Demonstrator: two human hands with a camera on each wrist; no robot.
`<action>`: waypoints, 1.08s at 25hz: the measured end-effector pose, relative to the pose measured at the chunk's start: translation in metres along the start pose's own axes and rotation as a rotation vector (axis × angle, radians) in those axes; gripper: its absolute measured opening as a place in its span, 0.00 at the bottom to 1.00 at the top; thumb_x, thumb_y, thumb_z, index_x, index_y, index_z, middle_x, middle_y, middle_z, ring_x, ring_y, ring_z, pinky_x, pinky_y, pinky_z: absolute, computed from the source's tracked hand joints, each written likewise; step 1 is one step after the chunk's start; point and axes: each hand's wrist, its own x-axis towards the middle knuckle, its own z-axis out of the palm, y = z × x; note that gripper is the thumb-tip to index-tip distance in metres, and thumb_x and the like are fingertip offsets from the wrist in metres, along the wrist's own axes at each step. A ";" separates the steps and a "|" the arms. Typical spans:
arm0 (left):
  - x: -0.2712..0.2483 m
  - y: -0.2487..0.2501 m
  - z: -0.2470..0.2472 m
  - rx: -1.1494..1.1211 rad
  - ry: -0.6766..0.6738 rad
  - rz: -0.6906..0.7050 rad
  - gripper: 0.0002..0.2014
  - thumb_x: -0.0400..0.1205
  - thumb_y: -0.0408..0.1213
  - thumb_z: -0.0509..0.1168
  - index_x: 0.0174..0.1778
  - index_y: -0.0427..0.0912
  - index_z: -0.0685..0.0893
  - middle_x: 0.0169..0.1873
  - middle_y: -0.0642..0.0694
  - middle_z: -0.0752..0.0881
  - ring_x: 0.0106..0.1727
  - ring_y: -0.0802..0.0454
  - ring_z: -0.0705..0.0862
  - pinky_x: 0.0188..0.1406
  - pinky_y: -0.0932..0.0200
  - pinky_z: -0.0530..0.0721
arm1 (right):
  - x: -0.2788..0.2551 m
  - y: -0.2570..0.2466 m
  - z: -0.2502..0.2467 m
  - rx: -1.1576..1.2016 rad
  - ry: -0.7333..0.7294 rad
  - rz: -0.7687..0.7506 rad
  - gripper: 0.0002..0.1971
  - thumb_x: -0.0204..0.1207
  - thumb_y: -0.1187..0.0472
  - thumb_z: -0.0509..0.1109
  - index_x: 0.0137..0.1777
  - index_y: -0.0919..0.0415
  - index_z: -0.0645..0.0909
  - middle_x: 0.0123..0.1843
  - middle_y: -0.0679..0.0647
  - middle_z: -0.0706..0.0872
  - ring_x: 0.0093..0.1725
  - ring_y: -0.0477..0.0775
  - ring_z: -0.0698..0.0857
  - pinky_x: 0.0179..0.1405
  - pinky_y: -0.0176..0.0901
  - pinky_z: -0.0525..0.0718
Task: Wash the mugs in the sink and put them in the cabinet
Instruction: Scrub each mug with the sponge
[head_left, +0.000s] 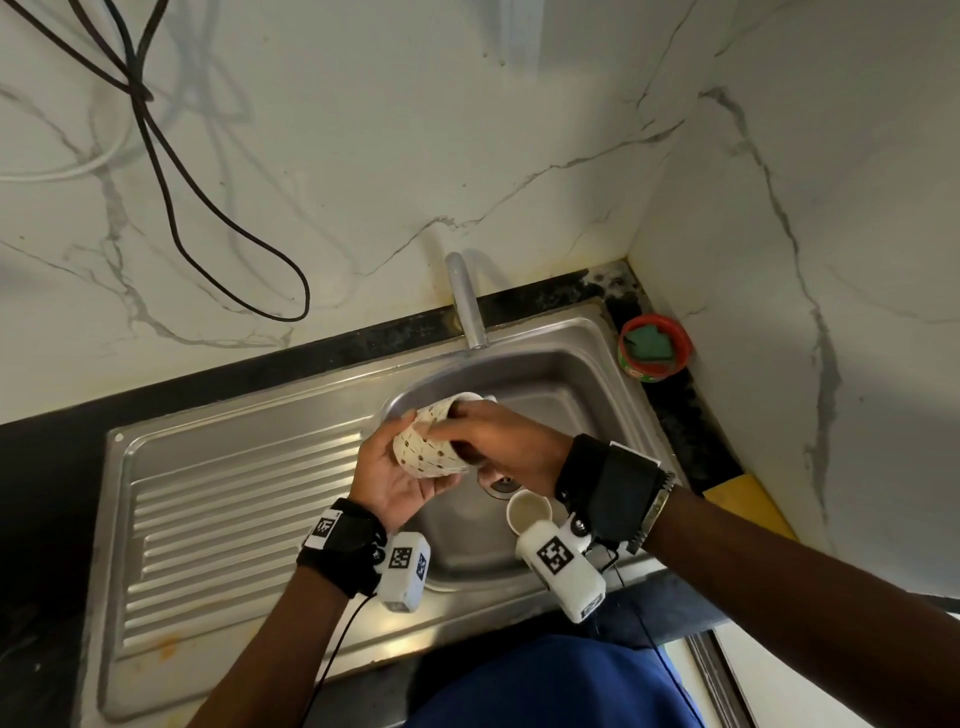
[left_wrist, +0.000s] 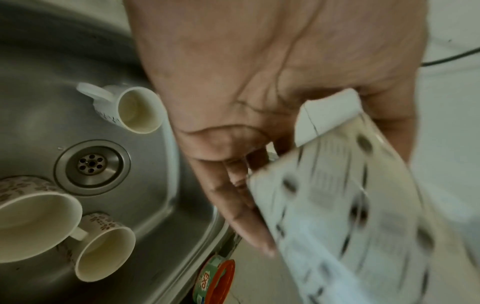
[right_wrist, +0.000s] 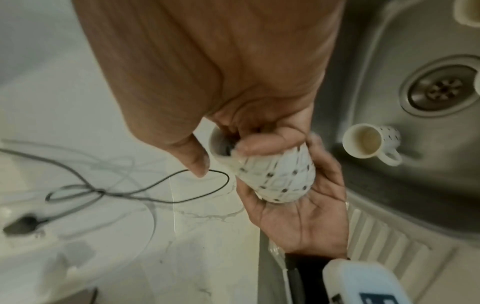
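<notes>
A white mug with dark dots (head_left: 427, 448) lies on its side above the steel sink (head_left: 582, 364). My left hand (head_left: 389, 480) cradles its base from below, fingers curled round it. My right hand (head_left: 501, 436) comes from the right; in the right wrist view its fingers reach inside the dotted mug (right_wrist: 275, 172) and the thumb presses on the rim outside. The left wrist view shows the same mug (left_wrist: 337, 195) blurred against my palm. Three more mugs lie in the basin: a small dotted one (left_wrist: 135, 109) and two flower-patterned ones (left_wrist: 33, 224) (left_wrist: 103, 253).
The tap (head_left: 467, 306) stands behind the basin with no water visible. A red-rimmed soap tub holding a green scrubber (head_left: 653, 347) sits at the right corner. The ribbed draining board (head_left: 234, 493) lies to the left. A black cable (head_left: 208, 208) hangs on the marble wall.
</notes>
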 end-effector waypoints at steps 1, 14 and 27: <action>-0.001 0.003 -0.005 -0.008 -0.065 0.011 0.33 0.74 0.44 0.79 0.75 0.38 0.82 0.67 0.29 0.82 0.64 0.34 0.84 0.62 0.37 0.84 | 0.000 0.001 -0.002 0.116 -0.004 -0.010 0.17 0.87 0.52 0.70 0.67 0.64 0.85 0.60 0.71 0.89 0.46 0.58 0.85 0.26 0.37 0.78; -0.015 0.000 -0.007 1.222 -0.028 0.036 0.15 0.88 0.46 0.66 0.64 0.40 0.87 0.53 0.43 0.93 0.57 0.46 0.92 0.58 0.52 0.92 | -0.003 0.062 -0.031 -1.237 0.049 -0.015 0.31 0.82 0.60 0.71 0.85 0.46 0.71 0.70 0.55 0.86 0.66 0.63 0.86 0.57 0.50 0.83; 0.060 -0.091 -0.081 0.657 0.519 -0.426 0.09 0.89 0.24 0.62 0.45 0.38 0.81 0.43 0.41 0.85 0.44 0.49 0.87 0.47 0.59 0.90 | 0.038 0.141 -0.080 -0.865 0.344 -0.044 0.12 0.76 0.58 0.74 0.58 0.45 0.88 0.56 0.48 0.94 0.55 0.61 0.91 0.57 0.55 0.87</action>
